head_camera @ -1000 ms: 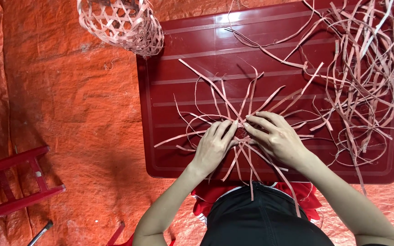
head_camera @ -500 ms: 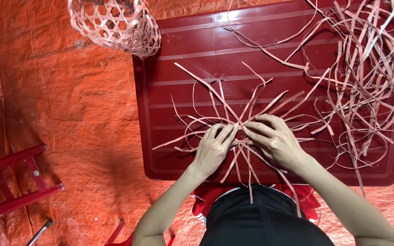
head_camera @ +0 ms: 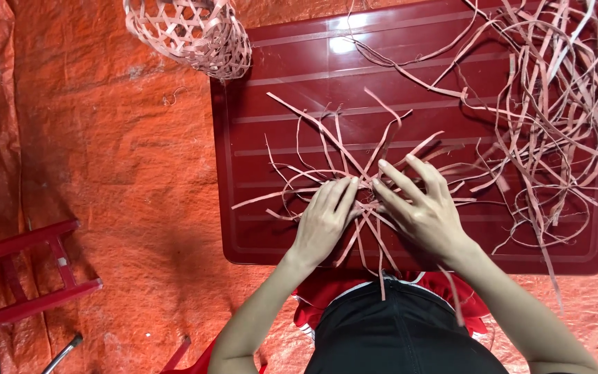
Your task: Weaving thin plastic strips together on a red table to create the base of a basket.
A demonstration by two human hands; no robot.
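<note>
Head view: left hand (head_camera: 324, 220), right hand (head_camera: 420, 208) flat, fingers extended, pressing crossed flat strips (head_camera: 354, 159).

Glossy red plastic table (head_camera: 278, 235), thin matt cane strips (head_camera: 548, 104), woven cane basket (head_camera: 192, 31), crinkled orange tarpaulin (head_camera: 105, 173)

Both forearms reach forward, left hand (head_camera: 325, 220) and right hand (head_camera: 420, 208) palm-down, side by side, fingers (head_camera: 397, 179) extended.
</note>
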